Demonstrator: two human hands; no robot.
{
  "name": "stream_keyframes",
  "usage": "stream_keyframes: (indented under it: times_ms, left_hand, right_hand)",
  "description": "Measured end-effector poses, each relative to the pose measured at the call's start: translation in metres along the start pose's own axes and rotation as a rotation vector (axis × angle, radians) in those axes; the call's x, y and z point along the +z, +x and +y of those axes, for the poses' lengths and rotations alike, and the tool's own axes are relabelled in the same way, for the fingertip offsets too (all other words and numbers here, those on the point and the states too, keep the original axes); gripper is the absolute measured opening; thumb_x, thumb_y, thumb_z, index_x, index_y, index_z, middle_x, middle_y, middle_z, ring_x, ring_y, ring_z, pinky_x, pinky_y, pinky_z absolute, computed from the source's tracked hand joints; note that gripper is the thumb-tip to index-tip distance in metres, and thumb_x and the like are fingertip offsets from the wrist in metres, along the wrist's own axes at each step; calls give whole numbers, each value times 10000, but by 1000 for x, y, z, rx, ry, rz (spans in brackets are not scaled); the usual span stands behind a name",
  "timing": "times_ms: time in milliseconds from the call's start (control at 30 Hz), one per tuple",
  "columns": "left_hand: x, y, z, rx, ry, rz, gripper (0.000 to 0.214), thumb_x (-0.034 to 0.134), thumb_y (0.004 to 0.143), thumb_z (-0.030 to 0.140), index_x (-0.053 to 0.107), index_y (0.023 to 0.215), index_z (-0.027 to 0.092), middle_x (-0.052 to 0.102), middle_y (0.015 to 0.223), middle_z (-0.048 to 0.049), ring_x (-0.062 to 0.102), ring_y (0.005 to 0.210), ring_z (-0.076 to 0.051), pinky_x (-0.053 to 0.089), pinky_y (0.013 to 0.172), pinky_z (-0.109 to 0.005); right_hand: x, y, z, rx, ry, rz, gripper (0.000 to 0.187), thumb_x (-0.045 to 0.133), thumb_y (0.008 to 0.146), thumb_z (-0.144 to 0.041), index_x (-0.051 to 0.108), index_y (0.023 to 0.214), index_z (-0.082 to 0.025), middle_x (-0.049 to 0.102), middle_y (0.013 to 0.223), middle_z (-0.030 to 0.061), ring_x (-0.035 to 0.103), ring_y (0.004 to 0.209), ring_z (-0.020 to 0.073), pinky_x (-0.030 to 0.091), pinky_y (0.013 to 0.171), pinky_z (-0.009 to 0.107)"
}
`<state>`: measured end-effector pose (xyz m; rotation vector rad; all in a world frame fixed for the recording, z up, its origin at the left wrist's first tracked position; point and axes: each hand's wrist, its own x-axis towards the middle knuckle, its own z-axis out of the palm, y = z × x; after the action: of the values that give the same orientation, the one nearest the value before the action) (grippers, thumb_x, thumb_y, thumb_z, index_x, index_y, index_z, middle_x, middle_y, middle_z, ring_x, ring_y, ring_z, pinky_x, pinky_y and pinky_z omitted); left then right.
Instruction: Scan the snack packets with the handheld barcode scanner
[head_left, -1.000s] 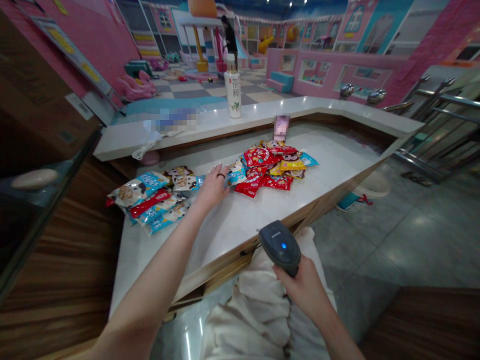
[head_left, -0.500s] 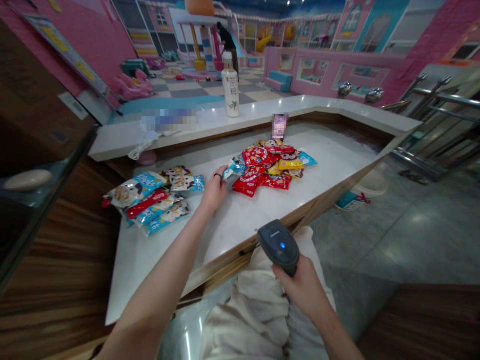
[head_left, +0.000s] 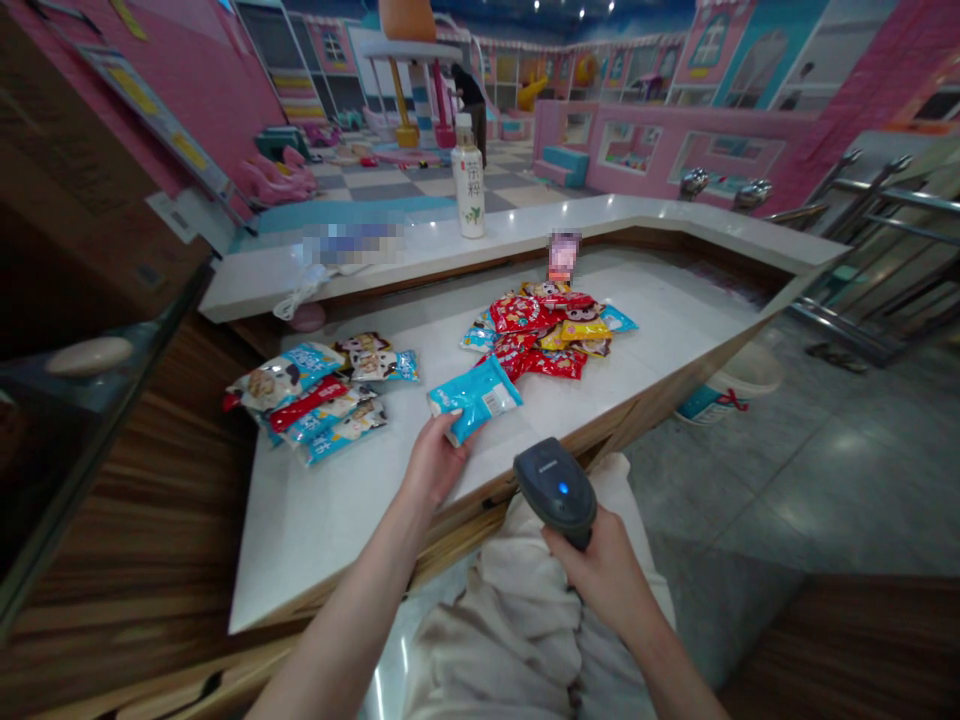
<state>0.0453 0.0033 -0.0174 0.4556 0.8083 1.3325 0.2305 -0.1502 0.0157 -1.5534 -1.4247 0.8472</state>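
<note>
Between the thumb and fingers of my left hand (head_left: 435,458) is a blue snack bag (head_left: 474,397), its barcode side turned up, held above the counter's near edge. My right hand (head_left: 604,565) is wrapped round the handle of a dark grey barcode scanner (head_left: 556,488) with a blue light on top; its head points at the counter, just right of the bag. Behind the held bag lies a heap of red, yellow and blue snack bags (head_left: 525,315). A second pile of mostly blue and white snack bags (head_left: 307,395) rests to the left.
A white counter (head_left: 315,540) has a raised ledge with a tea bottle (head_left: 469,185) on it. White cable (head_left: 296,298) hangs at the ledge's left. A bucket (head_left: 724,385) stands on the floor at right. Farther off, a person (head_left: 470,105) stands in the play area.
My left hand has drawn a blue snack bag from the heap toward me and turned its barcode side up. The scanner in my right hand has hardly moved.
</note>
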Motion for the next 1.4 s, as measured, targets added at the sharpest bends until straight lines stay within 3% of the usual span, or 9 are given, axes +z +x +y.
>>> stream_keyframes:
  times_ms: [100, 200, 500, 800, 1133, 1267, 1400]
  left_hand:
    - [-1, -2, -12, 17, 38, 2, 252, 767, 788, 260, 698, 1018, 183, 752, 1078, -67, 718, 933, -174, 578, 911, -319]
    - [-2, 0, -18, 52, 77, -11, 335, 826, 745, 292, 697, 1029, 172, 762, 1032, -79, 724, 958, -203, 557, 964, -361]
    - [0, -4, -20, 70, 164, -83, 478, 836, 730, 370, 691, 1124, 142, 756, 1094, -117, 685, 1111, -269, 453, 1084, -453]
    - [-5, -3, -23, 76, 189, -110, 456, 831, 729, 378, 695, 1091, 138, 756, 1088, -114, 692, 1086, -261, 502, 1013, -411]
    - [-5, 0, -26, 99, 178, -51, 453, 819, 739, 377, 686, 1105, 143, 745, 1101, -104, 691, 1056, -237, 479, 1026, -403]
    - [-13, 8, -18, 271, 315, 30, 405, 755, 793, 429, 672, 1096, 173, 731, 1126, -83, 689, 1023, -212, 488, 1002, -382]
    - [-14, 25, 28, 701, 808, 27, 395, 599, 912, 381, 611, 1266, 205, 654, 1302, -92, 602, 1210, -228, 430, 1079, -379]
  right_hand:
    - [0, 0, -1, 9, -1, -6, 109, 613, 797, -208, 695, 838, -149, 729, 741, 35, 667, 689, 212, 498, 637, 262]
    - [1, 1, -1, 3, 0, -6, 121, 610, 799, -205, 700, 857, -149, 731, 747, 32, 669, 696, 211, 498, 644, 258]
    - [8, 4, -1, 7, 6, -30, 179, 618, 817, -234, 713, 940, -144, 738, 745, 39, 675, 694, 219, 495, 632, 261]
    - [4, 0, 4, 26, -17, -20, 121, 611, 821, -251, 683, 848, -156, 703, 701, 28, 636, 650, 202, 466, 611, 261]
    - [5, -1, 3, 33, -9, -3, 96, 609, 801, -244, 658, 810, -162, 688, 703, 24, 624, 661, 199, 459, 614, 261]
    - [2, -1, 4, 30, -14, -10, 109, 594, 803, -246, 661, 813, -161, 691, 714, 26, 629, 668, 202, 456, 613, 263]
    - [0, 0, 6, 28, -27, -9, 102, 592, 799, -237, 658, 819, -162, 682, 700, 20, 626, 669, 204, 452, 607, 263]
